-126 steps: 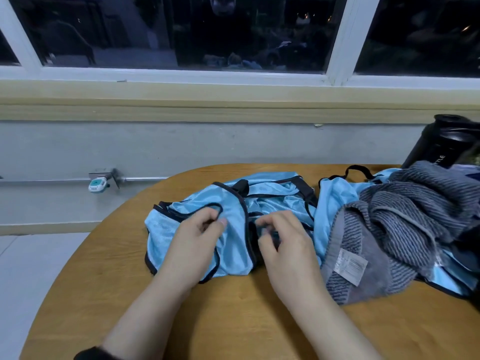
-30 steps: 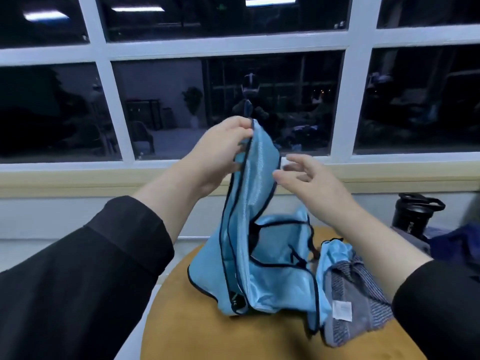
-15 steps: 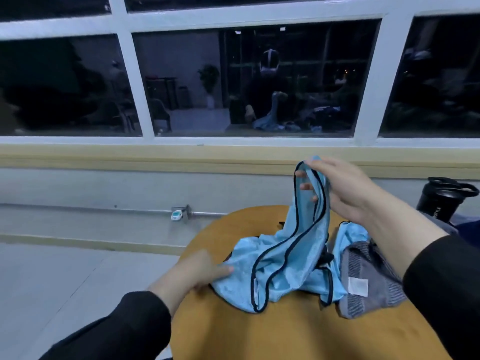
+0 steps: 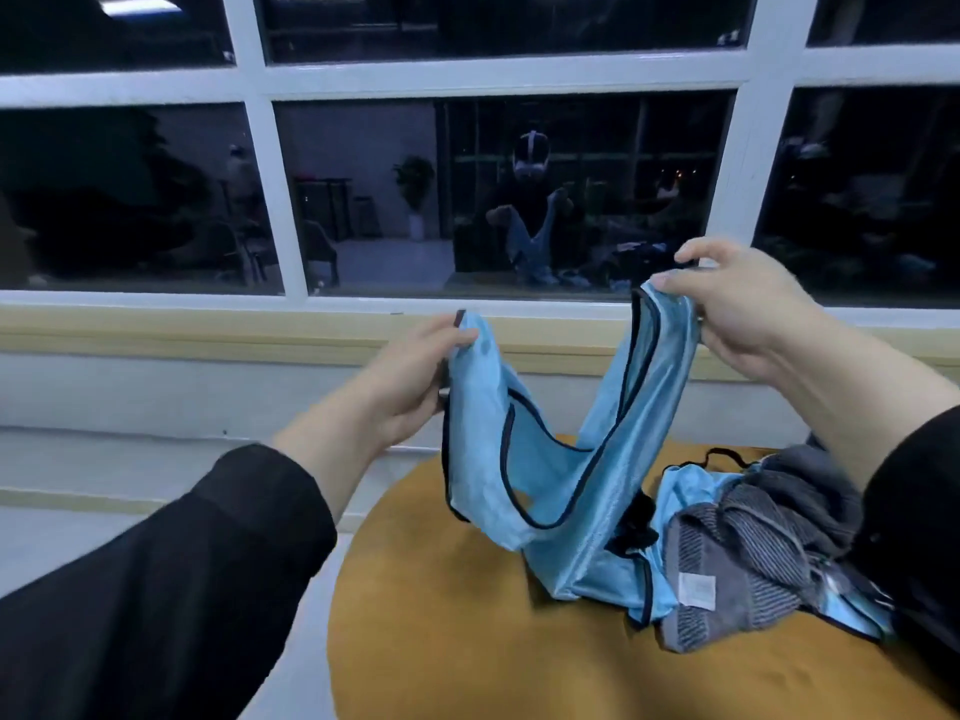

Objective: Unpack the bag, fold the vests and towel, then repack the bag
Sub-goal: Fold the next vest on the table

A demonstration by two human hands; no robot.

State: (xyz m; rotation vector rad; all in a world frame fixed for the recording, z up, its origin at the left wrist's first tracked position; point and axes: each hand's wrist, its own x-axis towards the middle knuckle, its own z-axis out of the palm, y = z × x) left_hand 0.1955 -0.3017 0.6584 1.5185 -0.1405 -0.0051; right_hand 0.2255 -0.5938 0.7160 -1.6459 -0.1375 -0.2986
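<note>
Here both hands pinch the blue vest (image 4: pixel 566 491) by its shoulder straps, left hand (image 4: pixel 410 376) and right hand (image 4: pixel 737 304) held apart, its hem resting on the counter (image 4: pixel 441 641) beside the grey towel (image 4: pixel 748 553) near the right edge.

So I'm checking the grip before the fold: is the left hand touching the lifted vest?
Touching. The head view shows the left hand pinching one shoulder of the vest.

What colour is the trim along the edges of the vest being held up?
Black or very dark navy piping on the light blue vest, seen clearly in the head view.
</note>
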